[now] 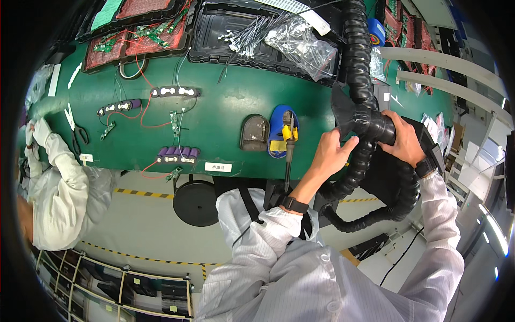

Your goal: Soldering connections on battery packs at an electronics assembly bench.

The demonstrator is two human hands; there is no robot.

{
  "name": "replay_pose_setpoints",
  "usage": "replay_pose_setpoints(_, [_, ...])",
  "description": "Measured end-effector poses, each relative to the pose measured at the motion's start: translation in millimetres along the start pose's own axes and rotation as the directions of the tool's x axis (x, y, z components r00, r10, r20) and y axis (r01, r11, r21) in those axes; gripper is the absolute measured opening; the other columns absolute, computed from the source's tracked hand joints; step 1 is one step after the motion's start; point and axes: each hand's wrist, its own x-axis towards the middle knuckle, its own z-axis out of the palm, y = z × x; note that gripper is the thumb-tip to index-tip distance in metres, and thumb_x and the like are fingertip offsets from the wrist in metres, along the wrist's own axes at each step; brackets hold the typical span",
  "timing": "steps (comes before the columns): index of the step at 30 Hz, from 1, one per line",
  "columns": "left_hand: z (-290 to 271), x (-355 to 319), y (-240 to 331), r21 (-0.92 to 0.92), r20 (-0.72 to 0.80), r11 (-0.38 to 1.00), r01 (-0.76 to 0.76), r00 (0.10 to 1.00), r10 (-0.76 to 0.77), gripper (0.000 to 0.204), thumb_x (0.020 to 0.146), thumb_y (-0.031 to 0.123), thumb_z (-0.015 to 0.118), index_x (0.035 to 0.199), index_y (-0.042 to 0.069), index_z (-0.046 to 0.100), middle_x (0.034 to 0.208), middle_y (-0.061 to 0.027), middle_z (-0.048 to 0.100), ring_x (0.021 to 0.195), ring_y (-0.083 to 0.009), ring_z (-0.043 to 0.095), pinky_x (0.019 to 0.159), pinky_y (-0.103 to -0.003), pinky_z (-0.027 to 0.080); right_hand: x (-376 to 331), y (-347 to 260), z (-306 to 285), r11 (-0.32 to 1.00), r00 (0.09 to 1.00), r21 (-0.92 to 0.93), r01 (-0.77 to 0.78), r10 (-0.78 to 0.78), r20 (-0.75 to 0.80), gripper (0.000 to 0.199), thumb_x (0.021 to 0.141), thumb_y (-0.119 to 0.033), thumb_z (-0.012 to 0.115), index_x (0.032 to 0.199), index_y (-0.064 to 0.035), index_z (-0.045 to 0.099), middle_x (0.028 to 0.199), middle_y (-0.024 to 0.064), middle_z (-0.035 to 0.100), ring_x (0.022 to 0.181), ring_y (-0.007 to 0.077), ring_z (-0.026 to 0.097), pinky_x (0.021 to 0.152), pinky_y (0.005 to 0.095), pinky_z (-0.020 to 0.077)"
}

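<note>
Wires point(248, 37) and plastic bag point(300, 45) in black tray point(206, 32).

You have a single view, from the wide fisheye camera on your head. It looks steeply down over your own sleeves and hands onto the green table point(225, 115), which bends across the upper half of the picture. Your hands sit close to the lens at centre right; the floor point(145, 225) fills the space below, and the rim is dark.

The right hand point(403, 140) hides part of the black hose collar point(380, 126); its palm is unseen.
</note>
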Motion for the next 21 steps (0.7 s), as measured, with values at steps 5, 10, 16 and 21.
replay_pose_setpoints(5, [1.5,3.6,8.0,-0.096,0.039,0.994,-0.055,0.998,0.059,0.037,0.096,0.027,0.079,0.106,-0.006,0.067,0.085,-0.0152,0.071,0.066,-0.0204,0.059,0.061,-0.037,0.049,4.5,8.7,2.7,0.998,0.998,0.052,-0.048,0.046,0.037,0.082,0.066,-0.010,0.089,0.138,-0.0078,0.051,0.124,0.0215,0.068,0.116,0.0471,0.065,0.099,0.0467,0.0533])
replay_pose_setpoints(10, [-2.0,5.0,8.8,-0.092,0.070,0.993,-0.080,0.994,0.086,0.036,0.098,0.020,0.072,0.125,-0.003,0.066,0.097,-0.0193,0.076,0.066,-0.0304,0.066,0.068,-0.040,0.054,5.8,10.8,2.9,0.999,0.999,0.022,-0.024,0.023,0.027,0.082,0.067,-0.012,0.089,0.139,-0.0109,0.049,0.125,0.0220,0.068,0.113,0.0484,0.066,0.095,0.0477,0.0544])
replay_pose_setpoints(16, [-0.2,5.5,3.8,-0.101,0.050,0.988,-0.116,0.991,0.122,0.034,0.104,0.021,0.064,0.129,-0.003,0.063,0.104,-0.0230,0.074,0.083,-0.0392,0.070,0.076,-0.043,0.055,4.3,5.5,1.8,0.996,0.995,0.024,-0.086,0.085,0.047,0.082,0.067,-0.010,0.089,0.138,-0.0089,0.049,0.123,0.0217,0.068,0.115,0.0476,0.065,0.098,0.0472,0.0533])
replay_pose_setpoints(21, [4.7,5.5,2.2,-0.124,-0.018,0.982,-0.144,0.990,0.142,0.038,0.110,0.026,0.055,0.137,-0.001,0.058,0.107,-0.0247,0.074,0.097,-0.0468,0.070,0.085,-0.047,0.054,4.8,4.7,3.3,0.996,0.995,0.022,-0.086,0.085,0.045,0.081,0.067,-0.010,0.089,0.138,-0.0089,0.049,0.124,0.0219,0.068,0.116,0.0473,0.065,0.097,0.0472,0.0539])
